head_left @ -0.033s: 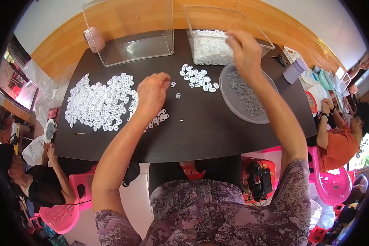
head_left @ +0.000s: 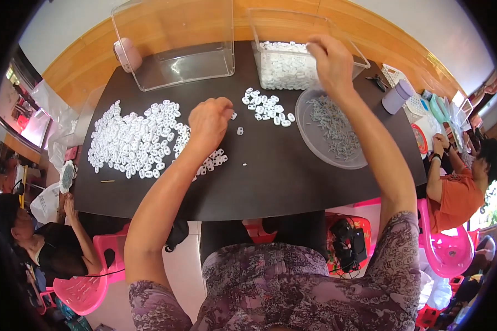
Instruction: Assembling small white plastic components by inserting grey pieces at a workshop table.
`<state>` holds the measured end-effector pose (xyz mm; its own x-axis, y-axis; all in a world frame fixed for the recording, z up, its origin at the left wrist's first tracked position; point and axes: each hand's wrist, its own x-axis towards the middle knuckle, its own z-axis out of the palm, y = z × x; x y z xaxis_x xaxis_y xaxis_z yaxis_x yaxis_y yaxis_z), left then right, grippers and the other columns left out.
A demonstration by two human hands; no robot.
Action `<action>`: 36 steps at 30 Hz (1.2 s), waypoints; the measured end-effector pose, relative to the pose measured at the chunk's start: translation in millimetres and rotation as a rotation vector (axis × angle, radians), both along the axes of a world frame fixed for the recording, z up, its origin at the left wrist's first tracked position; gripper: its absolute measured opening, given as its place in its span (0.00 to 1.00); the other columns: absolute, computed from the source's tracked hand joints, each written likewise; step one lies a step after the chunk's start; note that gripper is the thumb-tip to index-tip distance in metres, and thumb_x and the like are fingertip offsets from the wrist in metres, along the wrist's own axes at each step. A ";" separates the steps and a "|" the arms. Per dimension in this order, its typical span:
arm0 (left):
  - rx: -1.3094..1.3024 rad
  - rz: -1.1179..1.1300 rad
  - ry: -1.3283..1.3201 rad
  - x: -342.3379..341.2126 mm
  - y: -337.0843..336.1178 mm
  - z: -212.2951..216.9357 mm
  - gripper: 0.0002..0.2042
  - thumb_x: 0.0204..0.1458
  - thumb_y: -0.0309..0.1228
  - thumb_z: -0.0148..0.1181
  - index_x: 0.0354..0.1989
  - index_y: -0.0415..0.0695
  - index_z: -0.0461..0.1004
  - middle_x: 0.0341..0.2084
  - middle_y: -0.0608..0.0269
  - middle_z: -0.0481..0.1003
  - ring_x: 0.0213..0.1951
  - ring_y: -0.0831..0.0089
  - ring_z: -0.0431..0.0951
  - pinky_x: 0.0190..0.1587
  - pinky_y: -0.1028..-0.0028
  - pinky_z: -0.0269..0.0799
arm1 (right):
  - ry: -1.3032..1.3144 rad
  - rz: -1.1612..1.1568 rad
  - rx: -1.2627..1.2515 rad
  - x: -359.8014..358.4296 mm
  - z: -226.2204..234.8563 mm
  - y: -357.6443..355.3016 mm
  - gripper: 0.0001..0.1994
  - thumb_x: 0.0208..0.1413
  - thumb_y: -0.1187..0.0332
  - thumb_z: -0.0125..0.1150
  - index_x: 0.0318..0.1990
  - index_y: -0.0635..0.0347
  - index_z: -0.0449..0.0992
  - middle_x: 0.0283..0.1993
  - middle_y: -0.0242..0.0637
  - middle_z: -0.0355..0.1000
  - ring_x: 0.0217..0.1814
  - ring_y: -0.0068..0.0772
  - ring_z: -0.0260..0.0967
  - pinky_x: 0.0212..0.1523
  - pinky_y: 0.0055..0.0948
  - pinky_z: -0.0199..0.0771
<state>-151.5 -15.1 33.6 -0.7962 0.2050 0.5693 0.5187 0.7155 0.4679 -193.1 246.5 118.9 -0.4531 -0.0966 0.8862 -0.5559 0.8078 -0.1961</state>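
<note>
Many small white pieces [head_left: 130, 140] spread at nine o'clock on the dark tabletop [head_left: 270, 190]. Near ten, the left hand [head_left: 209, 122] has its fingers bent narrow; whether it grips anything, I cannot tell. At one o'clock, a smaller cluster [head_left: 268, 106] lies before a clear bin [head_left: 364, 63] of similar pieces. Toward two, the right hand [head_left: 334, 66] curls, its hold unclear. Grey screws [head_left: 334, 129] fill a round tray [head_left: 308, 135] at three.

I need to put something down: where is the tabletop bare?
The table is bare at front centre, between the white cluster by the left hand and the round tray, except one tiny white bit. Crowded: left, under the large white spread; back, with clear bins.
</note>
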 end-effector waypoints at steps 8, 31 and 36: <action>-0.406 0.055 -0.201 -33.1 29.1 -23.5 0.05 0.37 0.25 0.60 0.24 0.39 0.73 0.27 0.49 0.73 0.34 0.54 0.75 0.36 0.61 0.71 | -0.272 -0.340 0.362 -98.6 -12.0 38.3 0.07 0.45 0.70 0.56 0.31 0.60 0.77 0.29 0.44 0.74 0.34 0.46 0.71 0.37 0.39 0.68; 1.211 -0.423 -1.020 107.6 20.4 12.6 0.05 0.48 0.20 0.58 0.29 0.38 0.68 0.22 0.62 0.72 0.20 0.74 0.73 0.22 0.78 0.69 | -0.802 0.740 -0.380 141.7 -67.7 -63.4 0.05 0.45 0.75 0.62 0.32 0.62 0.77 0.28 0.31 0.69 0.32 0.20 0.64 0.32 0.20 0.63; 1.140 -0.314 -0.843 135.0 31.8 1.9 0.06 0.50 0.23 0.57 0.34 0.35 0.71 0.22 0.59 0.73 0.22 0.74 0.73 0.24 0.77 0.70 | -0.961 0.667 -0.435 155.7 -68.2 -59.0 0.05 0.41 0.72 0.62 0.24 0.65 0.74 0.22 0.36 0.68 0.29 0.30 0.65 0.30 0.28 0.65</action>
